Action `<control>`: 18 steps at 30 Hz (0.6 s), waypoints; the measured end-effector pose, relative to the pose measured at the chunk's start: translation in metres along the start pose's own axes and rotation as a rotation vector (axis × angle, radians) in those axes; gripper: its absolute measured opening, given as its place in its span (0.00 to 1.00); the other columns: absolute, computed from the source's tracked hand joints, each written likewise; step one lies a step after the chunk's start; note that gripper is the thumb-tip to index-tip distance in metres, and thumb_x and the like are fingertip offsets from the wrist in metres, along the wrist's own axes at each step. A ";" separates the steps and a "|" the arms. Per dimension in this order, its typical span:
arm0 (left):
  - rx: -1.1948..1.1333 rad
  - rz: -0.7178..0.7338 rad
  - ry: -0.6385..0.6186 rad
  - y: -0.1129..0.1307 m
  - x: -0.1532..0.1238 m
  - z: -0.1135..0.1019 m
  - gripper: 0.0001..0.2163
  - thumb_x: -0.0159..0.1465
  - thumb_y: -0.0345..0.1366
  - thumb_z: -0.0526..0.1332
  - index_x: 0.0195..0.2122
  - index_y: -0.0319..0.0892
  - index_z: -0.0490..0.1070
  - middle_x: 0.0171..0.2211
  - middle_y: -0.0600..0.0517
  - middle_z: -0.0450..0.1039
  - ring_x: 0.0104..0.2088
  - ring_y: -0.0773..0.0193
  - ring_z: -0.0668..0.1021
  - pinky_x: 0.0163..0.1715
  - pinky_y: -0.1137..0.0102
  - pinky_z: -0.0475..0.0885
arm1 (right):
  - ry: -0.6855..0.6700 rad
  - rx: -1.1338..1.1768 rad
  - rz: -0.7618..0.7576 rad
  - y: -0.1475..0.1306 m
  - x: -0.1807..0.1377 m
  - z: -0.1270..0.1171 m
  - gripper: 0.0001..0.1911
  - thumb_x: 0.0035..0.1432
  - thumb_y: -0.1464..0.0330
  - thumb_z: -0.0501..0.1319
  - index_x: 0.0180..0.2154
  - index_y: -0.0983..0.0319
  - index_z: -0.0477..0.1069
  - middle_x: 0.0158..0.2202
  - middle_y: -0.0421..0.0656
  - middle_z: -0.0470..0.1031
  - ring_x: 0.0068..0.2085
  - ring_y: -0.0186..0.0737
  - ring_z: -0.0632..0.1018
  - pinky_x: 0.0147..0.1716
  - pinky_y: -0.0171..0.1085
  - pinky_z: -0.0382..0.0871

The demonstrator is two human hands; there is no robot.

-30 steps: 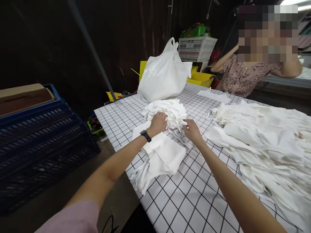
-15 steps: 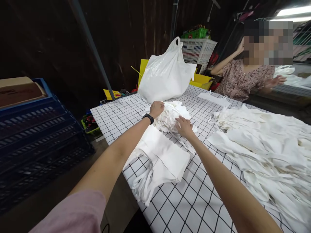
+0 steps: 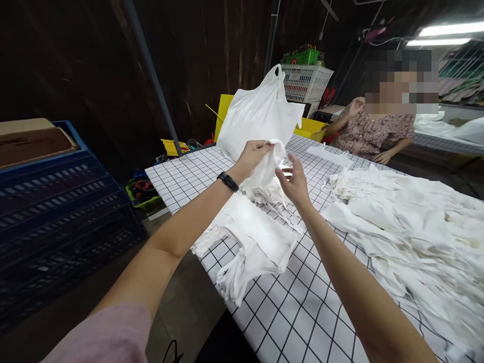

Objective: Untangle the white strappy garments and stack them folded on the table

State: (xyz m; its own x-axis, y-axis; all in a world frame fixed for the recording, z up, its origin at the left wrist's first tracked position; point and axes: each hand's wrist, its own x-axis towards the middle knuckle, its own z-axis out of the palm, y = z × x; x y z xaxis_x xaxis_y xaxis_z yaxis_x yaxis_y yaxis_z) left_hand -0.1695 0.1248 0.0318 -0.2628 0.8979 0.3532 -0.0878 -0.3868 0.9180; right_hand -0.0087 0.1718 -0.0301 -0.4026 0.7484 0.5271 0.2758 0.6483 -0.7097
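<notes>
My left hand (image 3: 254,157), with a dark watch on the wrist, pinches a white cloth garment (image 3: 269,169) by its upper edge and holds it up off the table. The edge curls over beyond my fingertips. At its right side is my right hand (image 3: 295,184), fingers apart and thumb close to the cloth; whether it touches, I cannot tell. Beneath them lies a crumpled pile of white garments (image 3: 270,192) with thin straps. Nearer to me, a flat stack of white garments (image 3: 257,234) has its straps bunched toward the table's front edge.
A large heap of white garments (image 3: 412,227) covers the right of the checked table (image 3: 181,176). A full white plastic bag (image 3: 251,113) stands at the back. Blue crates (image 3: 56,212) are on the left. Across the table sits a co-worker (image 3: 374,131).
My left hand has lifted a white garment from the crumpled pile. My right hand has come off the pile, its fingers now spread. The co-worker's hands have lowered.
</notes>
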 end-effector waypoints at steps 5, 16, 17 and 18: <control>-0.027 0.021 -0.163 0.027 -0.028 0.034 0.21 0.56 0.50 0.75 0.25 0.37 0.72 0.22 0.58 0.65 0.25 0.72 0.67 0.27 0.74 0.63 | 0.064 0.138 0.001 -0.030 -0.011 -0.036 0.28 0.61 0.51 0.64 0.57 0.58 0.71 0.46 0.45 0.79 0.39 0.41 0.78 0.37 0.38 0.75; -0.108 0.012 -0.442 0.025 -0.107 0.097 0.25 0.49 0.48 0.79 0.41 0.37 0.76 0.37 0.51 0.77 0.36 0.66 0.77 0.37 0.71 0.71 | 0.216 0.409 0.191 -0.087 -0.103 -0.133 0.19 0.52 0.52 0.73 0.36 0.60 0.79 0.29 0.40 0.77 0.28 0.37 0.74 0.26 0.35 0.69; -0.118 -0.007 -0.458 0.025 -0.115 0.103 0.26 0.48 0.48 0.79 0.41 0.37 0.76 0.37 0.51 0.77 0.36 0.66 0.77 0.37 0.71 0.71 | 0.233 0.415 0.201 -0.090 -0.111 -0.142 0.19 0.52 0.52 0.74 0.35 0.60 0.78 0.28 0.39 0.76 0.27 0.36 0.73 0.26 0.35 0.69; -0.135 -0.037 -0.479 0.025 -0.123 0.109 0.26 0.48 0.48 0.80 0.42 0.37 0.76 0.37 0.50 0.78 0.36 0.66 0.77 0.38 0.71 0.71 | 0.256 0.416 0.211 -0.092 -0.119 -0.150 0.20 0.52 0.51 0.74 0.35 0.61 0.78 0.28 0.39 0.76 0.26 0.36 0.73 0.25 0.35 0.68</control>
State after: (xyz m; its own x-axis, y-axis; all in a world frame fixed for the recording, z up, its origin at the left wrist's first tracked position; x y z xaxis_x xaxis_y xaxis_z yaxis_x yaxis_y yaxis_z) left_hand -0.0343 0.0279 0.0308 0.2112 0.8947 0.3935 -0.2204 -0.3486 0.9110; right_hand 0.1453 0.0443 0.0427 -0.1357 0.9005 0.4132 -0.0630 0.4084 -0.9106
